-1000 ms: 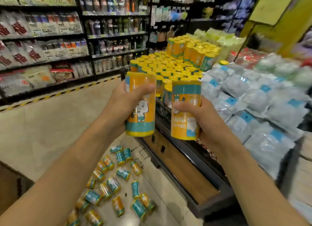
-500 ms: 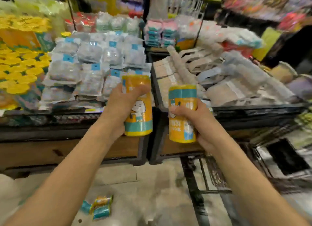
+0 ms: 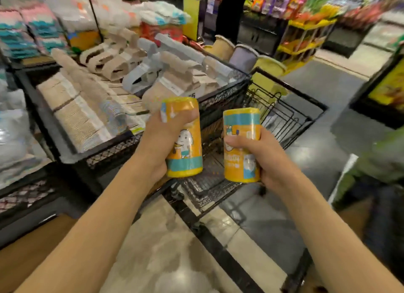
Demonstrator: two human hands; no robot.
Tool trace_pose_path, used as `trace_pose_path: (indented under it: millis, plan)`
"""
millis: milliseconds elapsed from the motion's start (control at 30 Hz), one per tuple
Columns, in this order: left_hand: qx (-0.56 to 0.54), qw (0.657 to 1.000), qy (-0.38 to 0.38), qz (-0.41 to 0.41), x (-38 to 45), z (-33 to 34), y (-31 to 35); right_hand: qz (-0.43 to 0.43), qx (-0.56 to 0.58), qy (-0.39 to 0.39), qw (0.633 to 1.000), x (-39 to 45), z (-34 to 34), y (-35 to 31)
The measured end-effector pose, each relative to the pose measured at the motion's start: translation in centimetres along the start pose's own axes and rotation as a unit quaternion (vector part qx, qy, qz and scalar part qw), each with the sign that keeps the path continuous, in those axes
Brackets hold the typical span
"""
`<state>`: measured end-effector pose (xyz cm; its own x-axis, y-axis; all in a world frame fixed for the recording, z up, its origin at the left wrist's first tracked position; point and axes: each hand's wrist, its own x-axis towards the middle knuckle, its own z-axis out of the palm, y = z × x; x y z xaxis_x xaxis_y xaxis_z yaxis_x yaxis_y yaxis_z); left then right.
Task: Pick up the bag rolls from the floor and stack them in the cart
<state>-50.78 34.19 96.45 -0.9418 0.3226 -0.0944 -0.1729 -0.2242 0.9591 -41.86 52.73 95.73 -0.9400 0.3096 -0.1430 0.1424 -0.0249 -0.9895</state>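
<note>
left hand [image 3: 162, 137]: wrapped round 1 roll, thumb side facing me, fingers curled over the far side. solid grip as far as i can see

left roll [image 3: 184, 139]: upright in that hand, yellow with teal bands and a little cartoon guy on the label. sits just beside the other roll, not touching

right hand [image 3: 265, 157]: also curled round 1 roll, thumb across the front, holding it low on the body

right roll [image 3: 241, 145]: upright too, a touch lower and further right than the left one

cart [image 3: 284, 115]: black wire thing, straight ahead of and below both hands. both rolls hang over its near end but neither is resting on it

what's in the cart: honestly can't spot any rolls in the bit of wire i can see. the hands cover part of it and the whole shot is blurry, so don't quote me

done so far: 2 rolls are off the floor and carried up to the cart, that's about it

left to do: lower these 2 onto the wire and stand them side by side so a stack can start. my guess is we're early on

floor [image 3: 166, 249]: below the forearms, no rolls lying on the patch in view, so no idea how many are still waiting

bin [image 3: 122, 144]: left of the left hand, full of beige folded stuff. not our problem
</note>
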Motion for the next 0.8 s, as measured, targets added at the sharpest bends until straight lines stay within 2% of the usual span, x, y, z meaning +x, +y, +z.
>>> trace_pose_path:
  millis: [200,367,533,800]
  plan:
    - [-0.007,0.999,-0.049,-0.021,4.9,11.4,-3.4,0.005,0.009,0.054,0.998,2.4,-11.6,0.0]
    - [-0.003,0.997,-0.068,-0.026,9.6,17.5,-5.3,0.007,0.02,0.065,0.998,5.6,-17.7,-0.1]
    - [-0.003,0.997,-0.06,-0.042,15.0,20.4,-6.9,0.021,0.021,0.064,0.998,11.1,-20.6,0.5]
    - [-0.03,0.998,0.03,-0.056,26.0,20.8,-8.7,0.06,0.003,0.024,0.998,22.5,-22.0,0.5]
